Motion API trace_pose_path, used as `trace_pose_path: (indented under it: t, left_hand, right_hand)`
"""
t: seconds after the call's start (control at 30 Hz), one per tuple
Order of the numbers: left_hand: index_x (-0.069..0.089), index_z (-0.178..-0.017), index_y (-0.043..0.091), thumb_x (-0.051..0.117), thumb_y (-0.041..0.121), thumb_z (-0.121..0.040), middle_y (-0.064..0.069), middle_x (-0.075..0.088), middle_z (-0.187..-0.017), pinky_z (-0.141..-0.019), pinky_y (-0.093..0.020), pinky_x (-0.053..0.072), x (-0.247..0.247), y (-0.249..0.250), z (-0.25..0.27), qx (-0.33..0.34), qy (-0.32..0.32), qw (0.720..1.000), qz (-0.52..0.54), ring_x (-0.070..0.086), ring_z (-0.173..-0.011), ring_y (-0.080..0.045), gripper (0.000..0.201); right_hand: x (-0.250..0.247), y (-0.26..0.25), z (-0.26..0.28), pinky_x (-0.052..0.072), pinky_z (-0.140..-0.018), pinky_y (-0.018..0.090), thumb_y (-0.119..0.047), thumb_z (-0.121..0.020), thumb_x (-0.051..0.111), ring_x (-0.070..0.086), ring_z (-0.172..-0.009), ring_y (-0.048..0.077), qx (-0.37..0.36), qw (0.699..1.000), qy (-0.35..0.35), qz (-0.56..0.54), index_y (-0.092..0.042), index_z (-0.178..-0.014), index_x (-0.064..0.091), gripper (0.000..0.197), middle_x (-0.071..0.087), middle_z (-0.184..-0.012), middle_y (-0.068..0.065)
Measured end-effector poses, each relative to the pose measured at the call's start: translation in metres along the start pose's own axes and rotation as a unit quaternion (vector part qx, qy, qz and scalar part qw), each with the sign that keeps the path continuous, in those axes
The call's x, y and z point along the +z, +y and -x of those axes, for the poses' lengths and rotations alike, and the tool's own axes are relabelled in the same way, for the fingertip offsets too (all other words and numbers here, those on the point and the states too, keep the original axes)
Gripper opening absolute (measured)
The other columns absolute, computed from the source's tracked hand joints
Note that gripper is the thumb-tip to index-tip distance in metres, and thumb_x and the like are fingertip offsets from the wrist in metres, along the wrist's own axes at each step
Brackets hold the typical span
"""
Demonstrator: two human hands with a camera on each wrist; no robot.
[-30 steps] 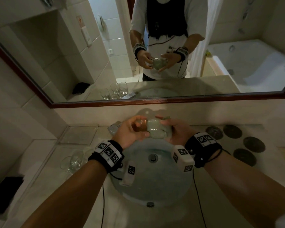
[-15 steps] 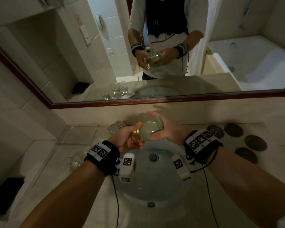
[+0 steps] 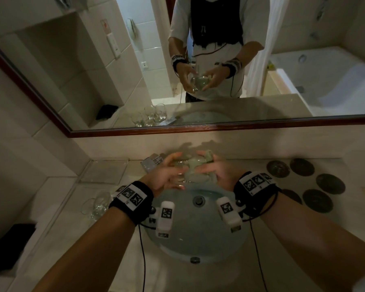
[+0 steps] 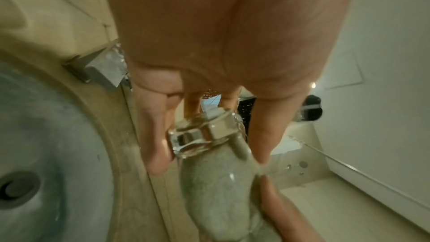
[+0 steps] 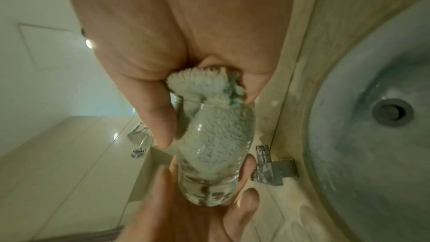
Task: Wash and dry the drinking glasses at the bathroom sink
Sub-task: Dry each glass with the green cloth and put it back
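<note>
- Clear stemless drinking glass [image 3: 182,168] is held sideways above the back rim of the round pale-blue sink [image 3: 198,234], stuffed with a pale green terry cloth [image 5: 215,132].
- Left hand [image 3: 167,175] grips the glass base; right hand [image 3: 217,171] pinches the cloth at the mouth.
- Judged mid-dry; several clear glasses [image 3: 97,205] wait on the left counter.
- Faucet [image 3: 153,163] just behind; open room over the basin.

Head view looks down over the sink [image 3: 198,245]; both wrist views, close-up, share it.

Dim tiled walls [image 3: 57,85] — wood-framed mirror [image 3: 198,129]
</note>
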State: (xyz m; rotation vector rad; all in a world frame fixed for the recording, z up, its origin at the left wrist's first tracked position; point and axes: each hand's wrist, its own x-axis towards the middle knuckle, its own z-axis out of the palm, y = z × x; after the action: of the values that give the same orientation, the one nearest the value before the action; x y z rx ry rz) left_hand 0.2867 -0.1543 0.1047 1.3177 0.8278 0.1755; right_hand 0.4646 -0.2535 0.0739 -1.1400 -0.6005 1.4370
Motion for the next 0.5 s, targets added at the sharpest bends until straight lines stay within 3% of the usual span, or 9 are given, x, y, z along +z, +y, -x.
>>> trace_pose_path:
  t: [0.07,0.13,0.2,0.3,0.37,0.5]
  left_hand:
    - [0.047,-0.138,0.026,0.072,0.003,-0.083,-0.007,0.055,-0.129,-0.077,-0.042,0.058,0.001,0.0,0.001,0.055,-0.006,0.997,-0.057,0.065,-0.105,-0.029,0.065]
    - [0.054,-0.133,0.026,0.079,0.001,-0.076,-0.009,0.059,-0.125,-0.078,-0.044,0.059,0.001,-0.002,0.001,0.097,-0.004,0.99,-0.103,0.067,-0.1,-0.026,0.067]
    - [0.057,-0.13,0.024,0.084,0.005,-0.071,-0.01,0.066,-0.115,-0.08,-0.047,0.058,0.0,-0.004,0.001,0.121,-0.002,0.986,-0.117,0.068,-0.091,-0.027,0.067]
    - [0.057,-0.13,0.019,0.082,0.007,-0.073,-0.009,0.071,-0.096,-0.073,-0.042,0.058,0.002,-0.004,-0.001,0.122,0.007,0.987,-0.105,0.068,-0.076,-0.028,0.064]
    - [0.06,-0.125,0.018,0.078,0.011,-0.077,-0.008,0.072,-0.087,-0.064,-0.036,0.059,0.004,-0.003,0.001,0.106,0.016,0.991,-0.078,0.066,-0.066,-0.027,0.052]
    - [0.067,-0.1,0.008,0.069,0.024,-0.085,-0.005,0.066,-0.064,-0.043,-0.021,0.047,0.006,0.0,0.007,0.041,-0.01,0.999,0.027,0.057,-0.044,-0.015,0.022]
  right_hand:
    - [0.001,-0.004,0.005,0.047,-0.103,0.044,0.0,-0.078,0.067,0.062,-0.113,0.029,0.009,1.0,-0.005,-0.029,-0.008,-0.137,0.048,0.062,0.063,-0.122,0.015]
    - [-0.002,-0.004,0.007,0.049,-0.097,0.04,-0.005,-0.089,0.061,0.06,-0.115,0.031,0.014,0.999,-0.039,-0.032,0.001,-0.137,0.047,0.05,0.056,-0.133,0.025]
    - [-0.004,-0.006,0.012,0.052,-0.094,0.037,-0.008,-0.092,0.059,0.059,-0.117,0.031,0.02,0.997,-0.058,-0.055,0.003,-0.138,0.045,0.049,0.053,-0.138,0.025]
    - [-0.002,-0.012,0.02,0.055,-0.086,0.033,-0.005,-0.095,0.05,0.067,-0.101,0.021,-0.003,0.995,-0.071,-0.066,-0.009,-0.123,0.055,0.029,0.067,-0.116,0.014]
    - [-0.002,-0.013,0.02,0.055,-0.087,0.034,-0.002,-0.096,0.051,0.067,-0.102,0.021,-0.024,0.996,-0.071,-0.054,-0.014,-0.129,0.051,0.036,0.068,-0.116,0.01]
    - [0.001,-0.013,0.015,0.055,-0.085,0.032,0.006,-0.078,0.068,0.067,-0.103,0.019,-0.068,0.993,-0.089,0.043,-0.018,-0.133,0.048,0.064,0.07,-0.108,0.003]
